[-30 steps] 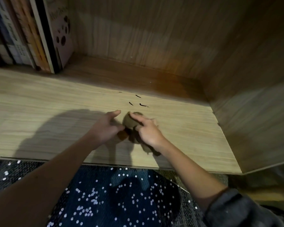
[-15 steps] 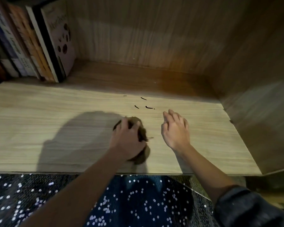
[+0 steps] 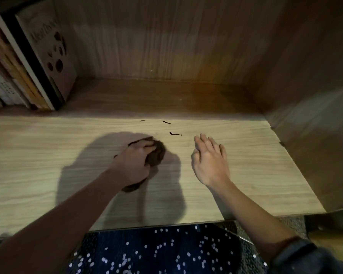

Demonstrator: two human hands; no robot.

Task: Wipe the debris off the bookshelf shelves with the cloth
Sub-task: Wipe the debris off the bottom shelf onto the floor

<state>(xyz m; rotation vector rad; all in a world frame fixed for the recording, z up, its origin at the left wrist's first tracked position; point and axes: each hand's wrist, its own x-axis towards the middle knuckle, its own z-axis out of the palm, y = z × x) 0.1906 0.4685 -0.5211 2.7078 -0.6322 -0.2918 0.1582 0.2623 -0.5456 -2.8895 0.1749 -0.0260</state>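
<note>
My left hand grips a bunched dark brown cloth and presses it onto the light wooden shelf. A few thin dark bits of debris lie on the board just beyond and right of the cloth, a short gap away. To the right, my right hand lies flat on the shelf with straight fingers, holding nothing. The lower part of the cloth is hidden under my left palm.
Several books stand upright at the back left of the shelf. The wooden side wall closes the shelf on the right and the back panel stands behind. A dark speckled floor lies below the front edge.
The cloth passed from my right hand to my left. My right hand let go and moved right, flat on the shelf. My left hand pushed the cloth a little toward the debris.
</note>
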